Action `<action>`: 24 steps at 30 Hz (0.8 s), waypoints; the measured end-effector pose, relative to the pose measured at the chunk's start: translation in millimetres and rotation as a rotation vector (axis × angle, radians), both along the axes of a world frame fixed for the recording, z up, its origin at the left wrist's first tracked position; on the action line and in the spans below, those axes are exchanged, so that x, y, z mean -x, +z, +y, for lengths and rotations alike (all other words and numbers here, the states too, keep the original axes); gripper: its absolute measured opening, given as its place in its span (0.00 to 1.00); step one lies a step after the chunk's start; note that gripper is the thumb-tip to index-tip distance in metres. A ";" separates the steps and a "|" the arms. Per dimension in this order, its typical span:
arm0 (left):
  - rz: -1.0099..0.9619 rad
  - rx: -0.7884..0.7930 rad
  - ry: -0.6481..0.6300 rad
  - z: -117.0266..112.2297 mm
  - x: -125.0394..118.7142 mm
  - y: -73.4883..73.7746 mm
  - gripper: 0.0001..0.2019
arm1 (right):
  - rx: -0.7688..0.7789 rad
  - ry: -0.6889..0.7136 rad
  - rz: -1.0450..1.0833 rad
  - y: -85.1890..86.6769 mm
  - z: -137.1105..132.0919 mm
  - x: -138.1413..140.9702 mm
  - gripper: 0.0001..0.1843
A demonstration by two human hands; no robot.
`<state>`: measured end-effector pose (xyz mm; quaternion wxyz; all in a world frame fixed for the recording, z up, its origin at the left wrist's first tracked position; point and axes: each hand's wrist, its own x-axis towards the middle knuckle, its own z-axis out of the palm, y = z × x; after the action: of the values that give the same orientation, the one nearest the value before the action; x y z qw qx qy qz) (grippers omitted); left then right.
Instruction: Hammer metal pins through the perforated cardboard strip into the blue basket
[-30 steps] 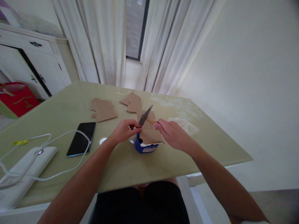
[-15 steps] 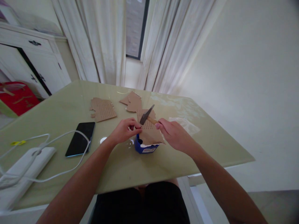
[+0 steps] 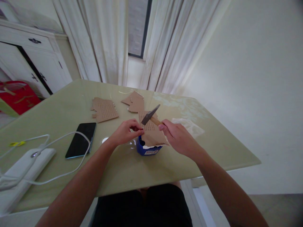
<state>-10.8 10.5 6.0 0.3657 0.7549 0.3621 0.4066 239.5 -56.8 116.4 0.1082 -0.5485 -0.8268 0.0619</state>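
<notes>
My right hand (image 3: 177, 136) grips the wooden handle of a hammer (image 3: 151, 116), whose dark metal head hangs just above a brown cardboard piece (image 3: 152, 138). Rows of small dark marks or holes cover the far part of that cardboard, and its near edge is torn. Beneath it stands a blue container (image 3: 148, 152) with a white label on the front. At the cardboard's left edge, my left hand (image 3: 127, 131) is closed in a pinch. Between its thumb and forefinger is a tiny dark thing that looks like a nail, mostly hidden by the fingers.
Another marked cardboard piece (image 3: 104, 109) and torn cardboard scraps (image 3: 136, 102) lie further back. A black phone (image 3: 81, 140), a white power strip (image 3: 30, 171) and a looping white cable (image 3: 59, 179) are on the left. Clear crumpled plastic (image 3: 188, 127) lies right of the hammer.
The hammer head has tilted and shifted slightly, with my right hand still around the handle. My left hand keeps its pinch at the cardboard's edge. The view has shifted a little.
</notes>
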 end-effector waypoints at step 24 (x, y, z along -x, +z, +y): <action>0.083 0.119 -0.052 -2.4 0.2 1.7 0.22 | 0.060 0.066 -0.132 -22.7 1.7 6.6 0.19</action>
<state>-10.9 8.1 7.7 0.4052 0.7571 0.3807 0.3431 232.9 -55.2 93.8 0.0349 -0.5270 -0.8474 0.0541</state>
